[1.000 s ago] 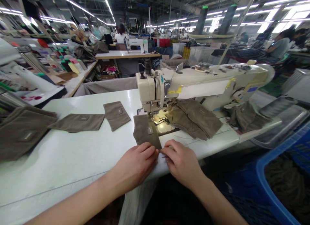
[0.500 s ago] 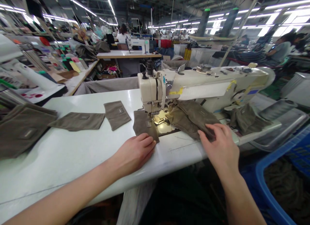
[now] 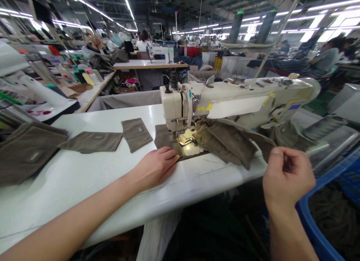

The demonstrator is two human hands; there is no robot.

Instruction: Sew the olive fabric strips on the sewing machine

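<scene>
My left hand (image 3: 159,165) lies palm down, its fingers together on the near edge of a grey-brown fabric piece (image 3: 162,136) that sits under the presser foot (image 3: 173,137) of a cream sewing machine (image 3: 233,92). To the right, my right hand (image 3: 289,174) is closed in a pinch on the end of a grey-brown fabric flap (image 3: 263,143), lifted off the worktable. Its other end runs back to a bunched pile of the same cloth pieces (image 3: 234,139) beside the needle area. A small label shows on the pile's top piece.
More labelled fabric pieces lie left on the white worktable (image 3: 118,186): a single piece (image 3: 137,134), another (image 3: 94,141) and a stack (image 3: 30,154). A blue basket (image 3: 306,216) holding cloth stands at lower right. Other workstations and people are behind.
My right hand has moved right and up from the pile, drawing a fabric flap out with it. My left hand has slid slightly forward, and the piece under it has moved further beneath the foot.
</scene>
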